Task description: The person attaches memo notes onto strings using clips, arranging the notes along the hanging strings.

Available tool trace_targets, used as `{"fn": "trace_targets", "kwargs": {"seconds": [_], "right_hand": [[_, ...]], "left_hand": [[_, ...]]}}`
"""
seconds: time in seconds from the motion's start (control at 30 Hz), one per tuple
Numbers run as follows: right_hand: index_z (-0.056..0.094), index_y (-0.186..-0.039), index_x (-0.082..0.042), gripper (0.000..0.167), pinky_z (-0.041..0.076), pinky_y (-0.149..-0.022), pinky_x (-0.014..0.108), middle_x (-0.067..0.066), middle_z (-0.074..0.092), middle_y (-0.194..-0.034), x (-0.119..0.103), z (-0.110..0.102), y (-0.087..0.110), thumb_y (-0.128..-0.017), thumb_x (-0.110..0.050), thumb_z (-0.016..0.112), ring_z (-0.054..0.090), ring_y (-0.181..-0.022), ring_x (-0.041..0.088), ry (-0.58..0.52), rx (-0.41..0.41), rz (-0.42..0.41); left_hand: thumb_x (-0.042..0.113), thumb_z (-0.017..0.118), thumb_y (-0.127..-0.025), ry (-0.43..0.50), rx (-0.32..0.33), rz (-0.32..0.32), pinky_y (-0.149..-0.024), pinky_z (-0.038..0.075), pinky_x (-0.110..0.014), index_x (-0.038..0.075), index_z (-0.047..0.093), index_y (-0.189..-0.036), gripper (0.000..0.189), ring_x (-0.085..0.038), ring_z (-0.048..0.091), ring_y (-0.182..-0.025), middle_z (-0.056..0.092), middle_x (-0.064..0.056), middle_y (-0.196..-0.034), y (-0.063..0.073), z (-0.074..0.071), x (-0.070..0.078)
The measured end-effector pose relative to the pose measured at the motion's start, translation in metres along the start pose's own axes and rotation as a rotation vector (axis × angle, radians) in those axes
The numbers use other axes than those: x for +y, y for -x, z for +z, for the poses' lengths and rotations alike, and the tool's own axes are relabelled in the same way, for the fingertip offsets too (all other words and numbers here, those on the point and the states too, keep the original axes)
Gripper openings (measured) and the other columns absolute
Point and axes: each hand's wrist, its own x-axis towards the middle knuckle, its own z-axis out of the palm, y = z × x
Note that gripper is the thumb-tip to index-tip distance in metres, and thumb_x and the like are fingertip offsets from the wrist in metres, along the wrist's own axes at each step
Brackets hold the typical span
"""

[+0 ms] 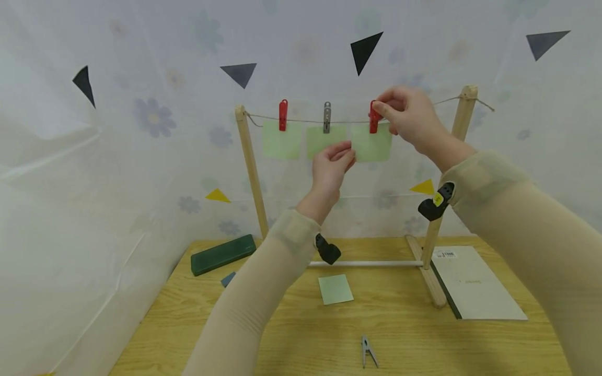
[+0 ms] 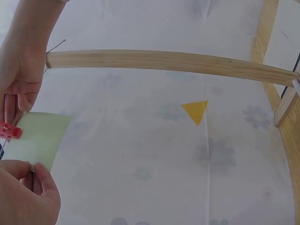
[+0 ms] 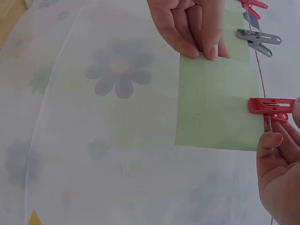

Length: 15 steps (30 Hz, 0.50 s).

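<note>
Right wrist | pinching green paper (image 3: 218,105) by edge (left fingers (image 3: 212,40)), red clip (image 3: 269,106) (right fingers (image 3: 270,141)) | head only: loose clip (image 1: 366,343), open bench (image 1: 305,334) around

Soft, diffuse light; both wrist views look dimmer.

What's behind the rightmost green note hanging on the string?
Around the green note, the flower-patterned backdrop shows. A red clip grips the note's top edge. The patch of backdrop directly behind the note is covered and can't be seen.
</note>
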Motion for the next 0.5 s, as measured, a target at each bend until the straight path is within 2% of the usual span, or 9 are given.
{"fn": "trace_targets", "kwargs": {"seconds": [0.2, 0.5], "right_hand": [[0.064, -0.124, -0.011, 0.041, 0.043, -0.055, 0.023, -0.013, 0.068, -0.091, 0.0021, -0.0015, -0.0007, -0.097, -0.041, 0.060, 0.043, -0.051, 0.012, 0.048, 0.003, 0.022], [0.056, -0.140, -0.013, 0.051, 0.046, -0.059, 0.022, 0.009, 0.065, -0.125, 0.0028, -0.0037, -0.0006, -0.099, -0.044, 0.055, 0.050, -0.052, 0.012, 0.083, -0.016, 0.019]], "left_hand": [[-0.012, 0.062, -0.090, 0.017, -0.006, -0.021, -0.088, 0.057, -0.029, -0.012, 0.065, -0.119, 0.029, -0.009, 0.064, -0.084, 0.066, -0.030, -0.119, 0.0005, 0.0008, -0.0001], [-0.012, 0.062, -0.090, 0.006, -0.012, -0.002, -0.088, 0.057, -0.028, -0.012, 0.065, -0.118, 0.028, -0.009, 0.064, -0.085, 0.066, -0.029, -0.119, -0.0025, -0.0020, -0.0020]]}}
